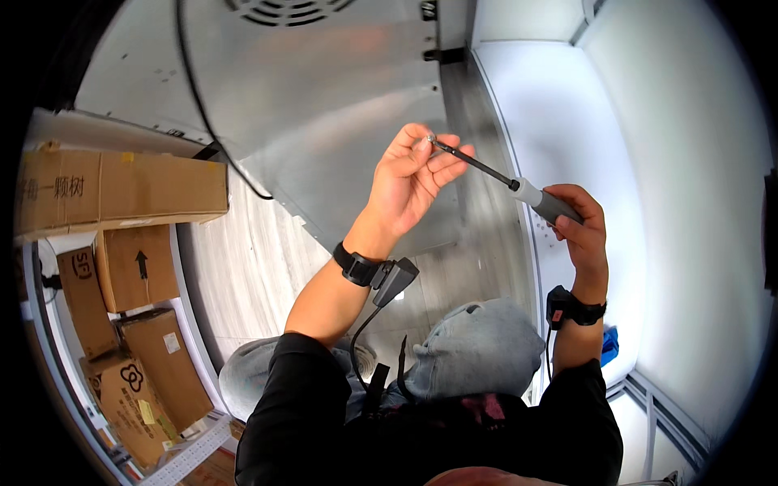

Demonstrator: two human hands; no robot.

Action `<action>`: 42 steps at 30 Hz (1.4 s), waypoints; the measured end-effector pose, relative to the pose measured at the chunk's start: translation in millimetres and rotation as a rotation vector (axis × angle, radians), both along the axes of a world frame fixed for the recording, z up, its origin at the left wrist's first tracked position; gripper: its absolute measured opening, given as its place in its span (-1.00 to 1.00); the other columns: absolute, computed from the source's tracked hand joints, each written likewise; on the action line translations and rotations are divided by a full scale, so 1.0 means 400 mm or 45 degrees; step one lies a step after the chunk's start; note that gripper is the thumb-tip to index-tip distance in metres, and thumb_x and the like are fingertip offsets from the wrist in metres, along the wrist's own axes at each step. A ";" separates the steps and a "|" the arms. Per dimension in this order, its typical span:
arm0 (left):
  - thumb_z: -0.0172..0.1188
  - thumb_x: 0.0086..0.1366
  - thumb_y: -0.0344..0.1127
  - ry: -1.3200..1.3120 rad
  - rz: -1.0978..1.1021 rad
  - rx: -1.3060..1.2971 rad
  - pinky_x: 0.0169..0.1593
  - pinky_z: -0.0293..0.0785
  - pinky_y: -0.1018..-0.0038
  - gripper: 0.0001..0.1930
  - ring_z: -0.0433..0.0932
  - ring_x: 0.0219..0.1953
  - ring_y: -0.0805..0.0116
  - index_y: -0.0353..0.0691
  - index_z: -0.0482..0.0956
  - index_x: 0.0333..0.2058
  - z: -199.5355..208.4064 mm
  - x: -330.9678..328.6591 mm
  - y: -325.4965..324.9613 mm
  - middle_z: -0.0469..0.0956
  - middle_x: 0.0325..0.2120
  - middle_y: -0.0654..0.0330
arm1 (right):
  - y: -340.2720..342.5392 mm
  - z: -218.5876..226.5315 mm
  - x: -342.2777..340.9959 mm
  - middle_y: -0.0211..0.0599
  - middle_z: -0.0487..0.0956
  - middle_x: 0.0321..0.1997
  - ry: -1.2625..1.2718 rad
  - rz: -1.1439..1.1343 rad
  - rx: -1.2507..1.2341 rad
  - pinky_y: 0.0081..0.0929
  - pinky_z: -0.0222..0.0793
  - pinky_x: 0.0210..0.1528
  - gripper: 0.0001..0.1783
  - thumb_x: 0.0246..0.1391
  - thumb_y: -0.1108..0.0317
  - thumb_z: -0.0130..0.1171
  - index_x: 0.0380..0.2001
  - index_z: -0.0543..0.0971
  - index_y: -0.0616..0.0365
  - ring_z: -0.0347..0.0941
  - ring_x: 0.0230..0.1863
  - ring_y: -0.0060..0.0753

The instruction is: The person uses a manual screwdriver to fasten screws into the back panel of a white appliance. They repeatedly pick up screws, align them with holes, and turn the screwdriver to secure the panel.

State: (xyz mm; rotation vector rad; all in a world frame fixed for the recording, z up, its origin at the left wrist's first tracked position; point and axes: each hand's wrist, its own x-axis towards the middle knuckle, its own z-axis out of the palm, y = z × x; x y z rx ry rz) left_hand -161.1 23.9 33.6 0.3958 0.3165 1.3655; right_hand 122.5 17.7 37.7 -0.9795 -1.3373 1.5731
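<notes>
My right hand (590,235) is wrapped round the grey handle of a screwdriver (527,192). Its long dark shaft points up and to the left, toward my other hand. At the tip, the thumb and forefinger of my left hand (397,186) pinch a small silver screw (431,138), which meets the end of the bit. The other fingers of that hand are loosely curled beside the shaft. Both hands are raised in front of a large grey metal panel (356,105) with a slotted vent at its top.
A black cable (193,77) hangs down across the panel. Cardboard boxes (162,190) are stacked on a shelf at the left. A white lit shelf (583,121) stands at the right, with several small bits lying on it and a blue item (609,346) near my right forearm.
</notes>
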 end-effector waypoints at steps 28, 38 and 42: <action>-0.06 0.35 -0.47 0.685 0.031 0.401 -0.19 0.63 0.40 -0.96 0.62 -0.22 0.09 -0.20 0.34 -0.25 0.361 -0.435 -0.205 0.54 -0.30 0.03 | -0.321 0.530 -0.423 -0.34 0.58 -0.30 -0.358 -0.229 0.201 -0.69 0.30 -0.39 -0.67 -0.11 0.57 0.19 -0.18 0.57 0.25 0.42 -0.41 -0.59; -0.08 0.35 -0.45 0.540 -0.085 0.262 -0.26 0.64 0.40 -0.96 0.64 -0.28 0.08 -0.24 0.34 -0.28 0.346 -0.608 -0.179 0.54 -0.29 -0.05 | -0.386 0.562 -0.669 -0.26 0.53 -0.43 -0.679 -0.416 0.768 -0.60 0.34 -0.37 -0.63 -0.29 0.64 0.30 -0.29 0.54 0.20 0.47 -0.44 -0.43; -0.06 0.35 -0.40 0.214 -0.074 0.192 -0.23 0.63 0.41 -0.89 0.62 -0.27 0.12 -0.28 0.38 -0.21 0.358 -0.617 -0.169 0.53 -0.24 -0.07 | -0.390 0.511 -0.698 -0.23 0.53 -0.42 -0.639 -0.476 0.962 -0.58 0.38 -0.36 -0.60 -0.30 0.60 0.34 -0.28 0.49 0.22 0.50 -0.42 -0.39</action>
